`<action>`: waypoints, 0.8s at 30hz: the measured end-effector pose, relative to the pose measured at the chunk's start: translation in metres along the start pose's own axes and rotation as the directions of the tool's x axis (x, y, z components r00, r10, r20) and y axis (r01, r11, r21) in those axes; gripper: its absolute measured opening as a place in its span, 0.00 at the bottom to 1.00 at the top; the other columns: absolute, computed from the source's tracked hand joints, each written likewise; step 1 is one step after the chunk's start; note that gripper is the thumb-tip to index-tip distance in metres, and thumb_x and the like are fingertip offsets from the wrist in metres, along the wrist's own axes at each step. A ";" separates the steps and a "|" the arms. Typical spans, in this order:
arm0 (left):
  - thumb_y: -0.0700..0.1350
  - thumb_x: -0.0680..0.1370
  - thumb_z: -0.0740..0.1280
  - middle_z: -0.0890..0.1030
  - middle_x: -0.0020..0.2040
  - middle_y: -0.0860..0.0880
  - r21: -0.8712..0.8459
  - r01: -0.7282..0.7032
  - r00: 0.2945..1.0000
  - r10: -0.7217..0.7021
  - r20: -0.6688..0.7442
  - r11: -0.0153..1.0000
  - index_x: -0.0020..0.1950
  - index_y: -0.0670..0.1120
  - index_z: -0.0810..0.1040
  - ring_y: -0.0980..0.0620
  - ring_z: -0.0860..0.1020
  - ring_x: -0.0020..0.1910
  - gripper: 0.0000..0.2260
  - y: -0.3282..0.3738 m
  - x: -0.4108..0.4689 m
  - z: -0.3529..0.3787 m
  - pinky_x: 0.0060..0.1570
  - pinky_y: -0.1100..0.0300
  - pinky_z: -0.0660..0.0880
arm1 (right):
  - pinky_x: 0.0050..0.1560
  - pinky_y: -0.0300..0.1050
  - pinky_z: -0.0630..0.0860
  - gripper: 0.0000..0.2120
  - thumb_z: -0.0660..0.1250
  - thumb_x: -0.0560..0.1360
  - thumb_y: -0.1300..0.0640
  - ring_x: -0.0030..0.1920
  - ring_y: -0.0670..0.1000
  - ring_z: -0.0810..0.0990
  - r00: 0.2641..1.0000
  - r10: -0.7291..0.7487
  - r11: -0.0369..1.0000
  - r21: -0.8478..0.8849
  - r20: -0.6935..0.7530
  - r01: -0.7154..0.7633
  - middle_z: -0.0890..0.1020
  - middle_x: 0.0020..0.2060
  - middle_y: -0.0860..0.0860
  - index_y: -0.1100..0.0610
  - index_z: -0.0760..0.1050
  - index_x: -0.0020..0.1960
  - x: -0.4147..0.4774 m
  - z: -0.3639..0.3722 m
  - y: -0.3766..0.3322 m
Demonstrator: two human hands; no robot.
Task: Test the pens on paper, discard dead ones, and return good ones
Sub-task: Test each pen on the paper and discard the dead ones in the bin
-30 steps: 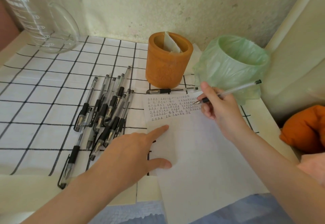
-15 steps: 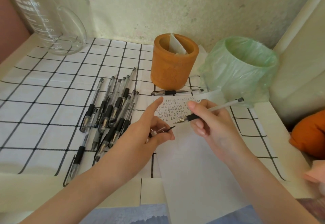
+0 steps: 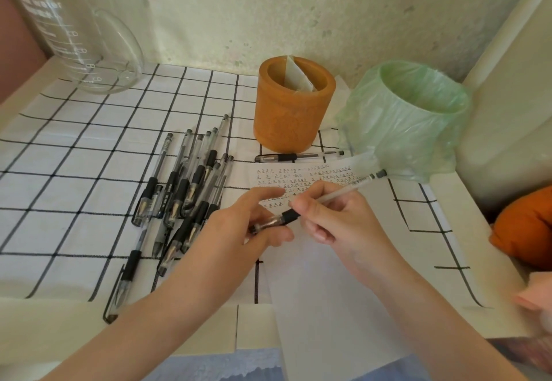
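My right hand (image 3: 337, 219) pinches the clear-barrelled black-grip pen (image 3: 325, 200) while my left hand (image 3: 239, 228) grips its clear cap (image 3: 265, 225) at the tip, above the white test paper (image 3: 322, 276), for capping.

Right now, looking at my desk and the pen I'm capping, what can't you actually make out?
All in the head view:
- Pen tip: hidden inside the cap and behind the left hand.
- Marks on the paper: too small to read.
- Green bin contents: hidden by its wall.
- Orange pen holder bottom: hidden by its rim.
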State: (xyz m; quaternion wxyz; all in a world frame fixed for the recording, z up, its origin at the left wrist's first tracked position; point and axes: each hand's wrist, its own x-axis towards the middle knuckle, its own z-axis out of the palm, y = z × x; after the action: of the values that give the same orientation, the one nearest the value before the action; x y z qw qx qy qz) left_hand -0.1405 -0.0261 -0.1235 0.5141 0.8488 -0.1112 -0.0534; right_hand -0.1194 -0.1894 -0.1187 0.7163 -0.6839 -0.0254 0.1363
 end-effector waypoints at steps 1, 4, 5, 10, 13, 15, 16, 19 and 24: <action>0.50 0.72 0.68 0.82 0.34 0.56 -0.020 0.022 1.000 -0.022 -0.004 1.000 0.51 0.53 0.76 0.60 0.78 0.32 0.09 0.000 0.000 -0.001 0.34 0.73 0.71 | 0.24 0.34 0.61 0.10 0.75 0.67 0.55 0.21 0.45 0.65 1.000 -0.004 1.000 0.018 0.005 0.004 0.71 0.20 0.47 0.59 0.77 0.37 0.000 -0.001 0.000; 0.60 0.72 0.59 0.76 0.26 0.59 0.064 0.008 1.000 -0.008 0.005 0.998 0.39 0.51 0.76 0.58 0.71 0.23 0.14 0.000 -0.004 -0.002 0.27 0.70 0.66 | 0.26 0.34 0.65 0.10 0.73 0.70 0.52 0.25 0.46 0.68 0.999 0.000 0.996 0.086 0.052 -0.005 0.74 0.24 0.49 0.60 0.81 0.41 0.001 -0.004 0.002; 0.62 0.71 0.55 0.74 0.25 0.60 0.111 0.001 1.000 -0.002 0.012 0.994 0.38 0.52 0.74 0.58 0.70 0.24 0.17 0.001 -0.006 -0.002 0.28 0.68 0.66 | 0.28 0.34 0.66 0.11 0.70 0.72 0.52 0.26 0.46 0.69 0.997 0.006 0.993 0.113 0.070 -0.014 0.75 0.26 0.50 0.60 0.82 0.42 0.001 -0.004 0.003; 0.59 0.76 0.49 0.71 0.28 0.51 0.167 -0.032 0.998 0.021 0.067 0.985 0.39 0.54 0.69 0.53 0.70 0.30 0.15 0.004 -0.008 -0.003 0.33 0.60 0.66 | 0.27 0.34 0.63 0.12 0.67 0.70 0.51 0.27 0.46 0.68 0.998 0.031 0.994 0.100 0.049 -0.036 0.73 0.27 0.50 0.58 0.83 0.41 0.001 -0.005 0.005; 0.56 0.78 0.51 0.69 0.27 0.51 0.184 -0.025 0.999 0.020 0.029 0.983 0.37 0.54 0.68 0.54 0.68 0.29 0.14 0.002 -0.005 -0.003 0.32 0.60 0.64 | 0.27 0.34 0.60 0.11 0.69 0.70 0.49 0.27 0.45 0.66 0.998 0.012 0.997 0.070 0.066 -0.017 0.70 0.26 0.49 0.56 0.84 0.41 0.002 -0.005 0.006; 0.56 0.78 0.51 0.69 0.27 0.52 0.188 -0.013 1.000 0.009 0.022 0.982 0.36 0.54 0.67 0.55 0.69 0.29 0.13 0.003 -0.005 -0.001 0.32 0.61 0.64 | 0.27 0.34 0.61 0.11 0.69 0.70 0.49 0.27 0.46 0.66 0.998 0.007 0.997 0.070 0.065 -0.011 0.70 0.25 0.49 0.55 0.84 0.41 0.003 -0.004 0.007; 0.56 0.78 0.51 0.69 0.27 0.52 0.185 -0.006 1.000 0.003 0.019 0.983 0.35 0.54 0.67 0.55 0.69 0.28 0.14 0.003 -0.005 -0.001 0.31 0.61 0.64 | 0.28 0.34 0.61 0.10 0.69 0.71 0.49 0.27 0.46 0.66 0.998 0.009 0.997 0.075 0.064 -0.014 0.70 0.25 0.48 0.56 0.84 0.41 0.004 -0.004 0.008; 0.55 0.78 0.51 0.69 0.27 0.52 0.198 -0.012 1.000 0.010 0.013 0.980 0.35 0.54 0.66 0.56 0.68 0.28 0.14 0.002 -0.004 -0.001 0.31 0.62 0.63 | 0.29 0.35 0.60 0.10 0.69 0.70 0.49 0.27 0.46 0.66 0.998 0.004 0.997 0.072 0.069 -0.009 0.71 0.25 0.48 0.55 0.84 0.41 0.005 -0.003 0.008; 0.54 0.78 0.53 0.69 0.27 0.53 0.113 0.061 0.998 -0.065 0.028 0.992 0.35 0.53 0.69 0.57 0.67 0.26 0.15 0.002 0.000 -0.003 0.30 0.61 0.63 | 0.28 0.37 0.59 0.11 0.67 0.69 0.50 0.26 0.46 0.67 0.999 0.029 0.997 0.076 0.026 -0.031 0.72 0.25 0.49 0.57 0.82 0.40 0.007 0.003 0.009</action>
State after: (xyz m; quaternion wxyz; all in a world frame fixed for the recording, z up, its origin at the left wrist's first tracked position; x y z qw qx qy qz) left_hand -0.1404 -0.0241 -0.1202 0.4621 0.8783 -0.0953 -0.0767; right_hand -0.1151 -0.1850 -0.1284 0.7394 -0.6546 -0.0192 0.1564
